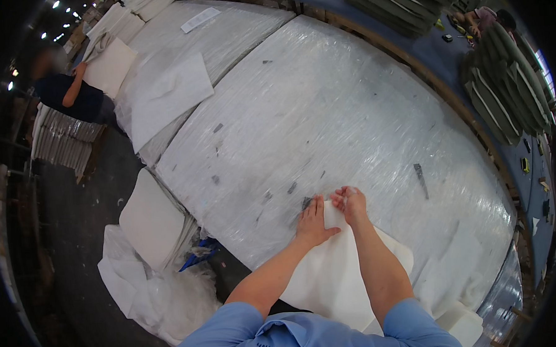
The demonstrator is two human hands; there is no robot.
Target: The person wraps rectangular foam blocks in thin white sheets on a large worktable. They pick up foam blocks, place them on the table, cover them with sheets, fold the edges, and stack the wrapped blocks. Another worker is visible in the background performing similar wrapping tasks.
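A white, soft-looking panel with rounded corners (323,274) lies in front of me on a large plastic-wrapped surface (349,108). My left hand (314,224) rests flat along the left side of the panel's narrow far end, its fingers stretched out and its thumb pointing right. Just to the right, my right hand (352,205) is raised over that same end. Its fingers are bent in toward the thumb. Whatever they may pinch is too small to make out.
Dark tape scraps (420,179) dot the wrap. At left, a stack of white panels (153,222) stands beside crumpled clear plastic (153,297). Another person (76,95) handles a white sheet at far left. Dark green panels (503,83) stand on a blue table (434,55) at right.
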